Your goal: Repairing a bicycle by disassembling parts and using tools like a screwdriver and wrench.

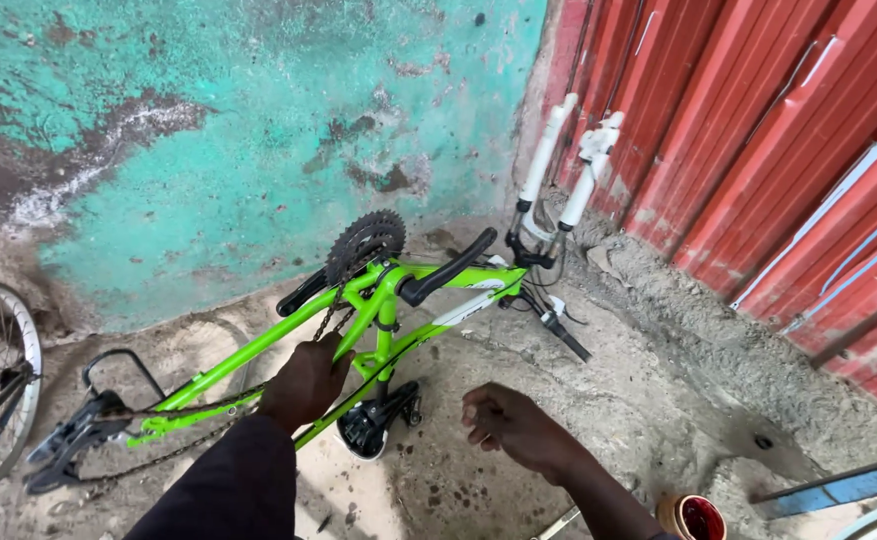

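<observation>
I see my left hand (305, 380) clamped round the green frame (258, 352), which lies upside down on its saddle (366, 428), chain (326, 322) just past the knuckles and chainrings (364, 243) above them. My right hand (510, 422) hangs loosely curled and holds nothing (well clear of the frame), a red tin (695, 518) beside that wrist.

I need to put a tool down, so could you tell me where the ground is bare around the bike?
Bare concrete lies right of the right hand, toward the red metal wall, above the small red tin. It is crowded around the left hand: green frame, chain, saddle.
</observation>
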